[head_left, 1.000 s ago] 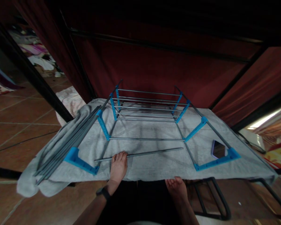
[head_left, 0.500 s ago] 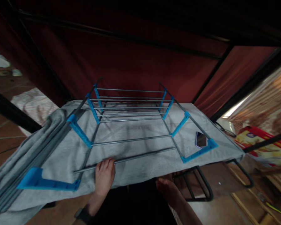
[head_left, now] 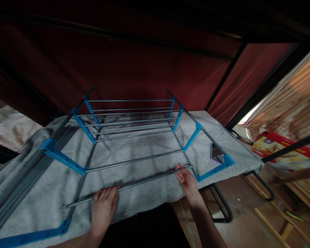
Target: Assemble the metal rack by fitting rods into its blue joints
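Note:
A loose grey metal rod [head_left: 147, 179] lies across the near part of a rack frame with blue plastic brackets [head_left: 191, 137] and grey tubes. My left hand [head_left: 104, 206] is wrapped over the rod toward its left end. Near the opposite end, my right hand [head_left: 188, 182] grips the same rod from below, fingertips curled at it. The rod's right tip is close to the front right blue bracket [head_left: 215, 169]. Several thin crossbars [head_left: 134, 161] join the two sides of the rack farther back.
A grey blanket [head_left: 150, 148] covers the surface under the rack. Spare tubes [head_left: 38, 165] are bundled at the left. A phone [head_left: 216, 154] lies inside the right side. Dark bed posts and a red curtain [head_left: 134, 69] stand behind; a red and yellow box [head_left: 286, 151] is at right.
My right hand has risen from beside my lap onto the right part of the rod. My left hand stays on the rod. The view has shifted, so the rack appears farther left.

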`<state>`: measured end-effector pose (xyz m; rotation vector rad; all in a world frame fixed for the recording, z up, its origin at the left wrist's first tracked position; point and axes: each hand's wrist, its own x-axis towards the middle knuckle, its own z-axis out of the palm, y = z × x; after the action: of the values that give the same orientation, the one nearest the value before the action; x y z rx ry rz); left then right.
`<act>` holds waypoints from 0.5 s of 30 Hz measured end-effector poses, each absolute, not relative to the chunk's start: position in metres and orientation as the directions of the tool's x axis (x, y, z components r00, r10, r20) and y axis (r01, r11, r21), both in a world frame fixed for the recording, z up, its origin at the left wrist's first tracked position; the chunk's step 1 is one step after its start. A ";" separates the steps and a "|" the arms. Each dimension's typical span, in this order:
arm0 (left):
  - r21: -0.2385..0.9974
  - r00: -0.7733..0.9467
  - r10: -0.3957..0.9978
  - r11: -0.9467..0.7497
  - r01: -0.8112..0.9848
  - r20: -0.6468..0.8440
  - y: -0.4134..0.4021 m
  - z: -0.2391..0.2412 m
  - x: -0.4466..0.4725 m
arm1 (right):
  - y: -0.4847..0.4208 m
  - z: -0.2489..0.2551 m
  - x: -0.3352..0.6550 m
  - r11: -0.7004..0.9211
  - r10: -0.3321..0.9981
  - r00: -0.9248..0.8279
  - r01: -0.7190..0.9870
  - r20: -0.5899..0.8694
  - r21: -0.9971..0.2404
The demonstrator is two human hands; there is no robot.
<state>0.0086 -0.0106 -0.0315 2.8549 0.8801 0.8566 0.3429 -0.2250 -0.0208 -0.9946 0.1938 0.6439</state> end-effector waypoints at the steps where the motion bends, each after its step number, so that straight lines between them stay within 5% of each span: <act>1: 0.197 0.681 0.539 -0.833 0.516 0.496 -0.008 -0.033 0.007 | -0.224 -0.019 0.346 0.394 0.413 0.810 -0.572 -0.417 -0.719; 15: 0.211 0.653 0.540 -0.830 0.516 0.531 0.022 -0.034 -0.024 | -0.213 0.001 0.368 0.432 0.414 0.840 -0.521 -0.351 -0.737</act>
<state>-0.0240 0.0219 -0.0336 2.8188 0.9011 0.9262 0.3678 -0.2132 0.0007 -0.9617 0.1236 0.5846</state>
